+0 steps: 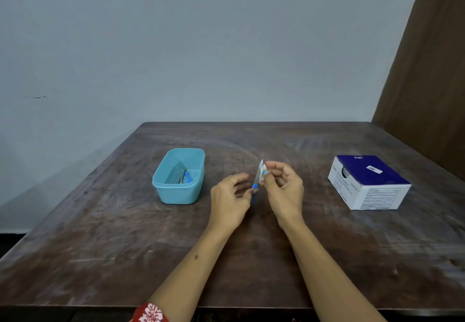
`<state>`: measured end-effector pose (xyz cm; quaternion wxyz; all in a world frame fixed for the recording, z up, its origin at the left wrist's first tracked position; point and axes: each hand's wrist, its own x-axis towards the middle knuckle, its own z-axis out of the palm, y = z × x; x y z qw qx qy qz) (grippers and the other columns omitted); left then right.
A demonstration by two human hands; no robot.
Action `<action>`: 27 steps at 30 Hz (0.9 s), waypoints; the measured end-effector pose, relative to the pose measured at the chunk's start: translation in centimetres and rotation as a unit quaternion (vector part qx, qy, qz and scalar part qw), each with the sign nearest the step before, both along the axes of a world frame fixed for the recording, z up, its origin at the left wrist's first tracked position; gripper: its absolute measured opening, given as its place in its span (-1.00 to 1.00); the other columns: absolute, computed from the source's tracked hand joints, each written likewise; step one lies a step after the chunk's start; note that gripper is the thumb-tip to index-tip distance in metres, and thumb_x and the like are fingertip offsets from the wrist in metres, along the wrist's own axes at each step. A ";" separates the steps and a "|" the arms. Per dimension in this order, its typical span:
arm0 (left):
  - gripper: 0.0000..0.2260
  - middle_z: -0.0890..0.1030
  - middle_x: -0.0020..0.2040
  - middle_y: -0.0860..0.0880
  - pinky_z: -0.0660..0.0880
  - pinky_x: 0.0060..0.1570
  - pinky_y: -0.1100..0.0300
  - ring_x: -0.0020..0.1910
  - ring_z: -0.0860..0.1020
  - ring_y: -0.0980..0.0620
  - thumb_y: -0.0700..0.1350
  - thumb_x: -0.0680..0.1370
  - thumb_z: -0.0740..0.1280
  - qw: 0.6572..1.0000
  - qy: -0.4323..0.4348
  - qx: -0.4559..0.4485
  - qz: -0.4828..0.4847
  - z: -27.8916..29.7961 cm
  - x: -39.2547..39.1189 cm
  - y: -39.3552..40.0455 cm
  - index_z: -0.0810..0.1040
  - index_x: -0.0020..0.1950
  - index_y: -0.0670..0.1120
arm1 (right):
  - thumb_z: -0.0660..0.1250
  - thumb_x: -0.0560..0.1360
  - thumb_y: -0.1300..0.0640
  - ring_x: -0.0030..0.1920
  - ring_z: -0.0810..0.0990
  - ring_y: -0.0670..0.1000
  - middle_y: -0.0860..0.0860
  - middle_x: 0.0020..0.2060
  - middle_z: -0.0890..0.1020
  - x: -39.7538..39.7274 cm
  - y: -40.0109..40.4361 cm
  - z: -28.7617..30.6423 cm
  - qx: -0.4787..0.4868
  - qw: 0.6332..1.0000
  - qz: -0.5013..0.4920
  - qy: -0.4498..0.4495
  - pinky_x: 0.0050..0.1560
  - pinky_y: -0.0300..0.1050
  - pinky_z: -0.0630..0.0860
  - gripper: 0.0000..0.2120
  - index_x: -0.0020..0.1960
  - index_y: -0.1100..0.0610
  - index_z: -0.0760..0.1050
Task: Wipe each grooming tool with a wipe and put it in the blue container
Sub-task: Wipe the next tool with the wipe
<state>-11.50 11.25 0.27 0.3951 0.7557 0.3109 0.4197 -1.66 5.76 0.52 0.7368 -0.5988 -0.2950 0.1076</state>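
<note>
1. Step in hand, as judged: wiping one grooming tool. The tool (257, 180), a slim metal piece with a blue handle, stands nearly upright at the centre of the frame, above the table (125, 233).
2. Left hand (230, 197): thumb and forefinger pinch the blue handle at its lower end; the remaining fingers are loosely curled and hold nothing else.
3. Right hand (284, 188): fingertips pinch a small white wipe (263, 170) against the upper metal part of the tool. The other fingers are curled inward. Whether the wipe wraps fully round the metal cannot be told.
4. Blue container (180, 175): left of centre, open-topped, well apart from both hands. One blue-handled tool (185, 177) already lies inside.
5. A blue and white box (368, 182) sits at the right of the frame, presumably the wipe supply; its print is too small to read.
6. Recommended practice: keep the handle pinch firm so that the tool does not twist, and draw the wipe along the whole metal length, both faces, away from the holding fingers.
7. Risk noted: the tip looks pointed, so the wiping fingers should stay on the flats, not over the end.
8. The handle also needs wiping, which calls for a change of grip before the tool goes to the container.
</note>
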 end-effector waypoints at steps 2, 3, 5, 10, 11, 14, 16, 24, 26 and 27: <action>-0.79 0.65 0.04 -0.02 0.47 -0.10 0.54 -0.06 0.60 0.22 -0.26 0.43 0.43 1.000 0.013 0.018 0.002 0.0 0.0 0.0 0.64 0.06 -0.17 | 0.29 0.48 0.34 -0.13 0.67 -0.01 -0.02 -0.11 0.66 0.1 0.1 -0.3 -0.016 0.999 -0.007 -0.027 -0.15 -0.22 0.59 -0.78 -0.01 0.07 0.58; -0.83 0.67 -0.04 -0.01 0.50 -0.09 0.48 -0.12 0.61 0.24 -0.26 0.44 0.42 1.000 0.009 0.014 0.000 0.1 0.0 0.0 0.66 0.02 -0.15 | 0.29 0.48 0.33 -0.12 0.67 -0.01 -0.04 -0.10 0.66 0.1 0.2 -0.4 -0.024 0.999 -0.013 -0.045 -0.11 -0.17 0.60 -0.77 0.00 0.05 0.58; -0.88 0.68 -0.19 0.02 0.58 -0.12 0.32 -0.22 0.64 0.20 -0.25 0.45 0.41 1.000 -0.007 -0.021 -0.003 0.0 0.0 0.1 0.66 -0.03 -0.13 | 0.29 0.49 0.31 -0.10 0.66 -0.03 -0.08 -0.10 0.66 0.1 0.3 -0.6 -0.029 0.995 -0.041 -0.090 -0.04 -0.09 0.60 -0.76 0.01 0.03 0.60; -0.84 0.67 -0.20 -0.05 0.61 -0.26 0.24 -0.24 0.67 0.04 -0.27 0.47 0.40 0.986 -0.059 -0.157 -0.027 0.2 0.2 -0.1 0.61 0.03 -0.20 | 0.29 0.47 0.37 -0.15 0.62 -0.10 -0.06 -0.14 0.62 -0.1 0.1 -0.4 -0.011 0.971 -0.117 -0.207 -0.18 -0.31 0.52 -0.77 -0.01 0.12 0.63; -0.84 0.67 -0.20 -0.06 0.60 -0.26 0.25 -0.24 0.67 0.04 -0.28 0.47 0.39 0.983 -0.064 -0.169 -0.030 0.2 0.2 -0.1 0.60 0.04 -0.20 | 0.30 0.47 0.37 -0.16 0.62 -0.10 -0.05 -0.14 0.63 -0.1 0.1 -0.4 -0.011 0.969 -0.118 -0.217 -0.21 -0.37 0.50 -0.78 -0.01 0.14 0.63; -0.78 0.66 -0.18 -0.09 0.61 -0.24 0.25 -0.24 0.67 0.08 -0.35 0.47 0.36 0.975 -0.080 -0.205 -0.042 0.1 0.3 -0.2 0.57 0.10 -0.21 | 0.32 0.47 0.37 -0.19 0.60 -0.15 -0.02 -0.14 0.63 -0.1 0.2 -0.6 -0.013 0.966 -0.107 -0.235 -0.22 -0.47 0.45 -0.81 -0.02 0.18 0.64; -0.74 0.67 -0.15 -0.14 0.62 -0.18 0.18 -0.18 0.66 0.01 -0.38 0.48 0.34 0.969 -0.089 -0.225 -0.047 0.0 0.4 0.0 0.56 0.14 -0.20 | 0.33 0.45 0.37 -0.21 0.60 -0.19 -0.01 -0.13 0.63 -0.2 0.3 -0.7 -0.024 0.967 -0.087 -0.238 -0.21 -0.50 0.45 -0.81 -0.01 0.19 0.64; -0.78 0.68 -0.19 -0.15 0.63 -0.14 0.05 -0.19 0.67 -0.06 -0.42 0.44 0.32 0.961 -0.101 -0.258 0.005 -0.2 1.0 0.1 0.64 0.01 -0.21 | 0.42 0.41 0.36 -0.23 0.61 -0.11 0.05 -0.12 0.64 -0.4 0.5 -0.9 -0.059 0.957 -0.038 -0.281 -0.17 -0.49 0.50 -0.82 -0.01 0.21 0.65; -0.75 0.68 -0.20 -0.13 0.63 -0.16 0.08 -0.20 0.67 -0.04 -0.45 0.43 0.29 0.961 -0.097 -0.259 0.008 -0.1 1.1 -0.1 0.64 0.01 -0.21 | 0.44 0.39 0.33 -0.24 0.63 -0.10 0.01 -0.16 0.65 -0.5 0.4 -0.9 -0.055 0.955 -0.059 -0.286 -0.16 -0.37 0.56 -0.85 -0.07 0.18 0.66; -0.74 0.68 -0.22 -0.11 0.63 -0.17 0.11 -0.22 0.67 -0.02 -0.45 0.43 0.28 0.961 -0.096 -0.258 0.003 -0.1 1.0 -0.1 0.63 0.00 -0.21 | 0.45 0.37 0.32 -0.24 0.63 -0.09 -0.01 -0.17 0.66 -0.6 0.3 -0.9 -0.053 0.952 -0.074 -0.291 -0.15 -0.27 0.59 -0.85 -0.09 0.15 0.67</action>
